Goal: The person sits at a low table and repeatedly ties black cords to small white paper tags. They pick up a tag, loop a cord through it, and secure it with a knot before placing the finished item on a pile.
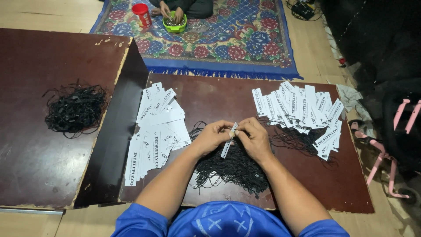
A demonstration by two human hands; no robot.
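We hold both bare forearms forward, converging. Our left hand (213, 136) and right hand (253, 137) meet fingertip to fingertip, fingers curled inward in a pinch, knuckles up, the wrists well apart behind them.

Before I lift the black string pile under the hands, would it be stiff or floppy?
The string pile is probably floppy: its thin strands lie in loose curls. It looks light and would likely tangle and trail, since loops stray toward the tags. It should not roll, lying flat on the table.
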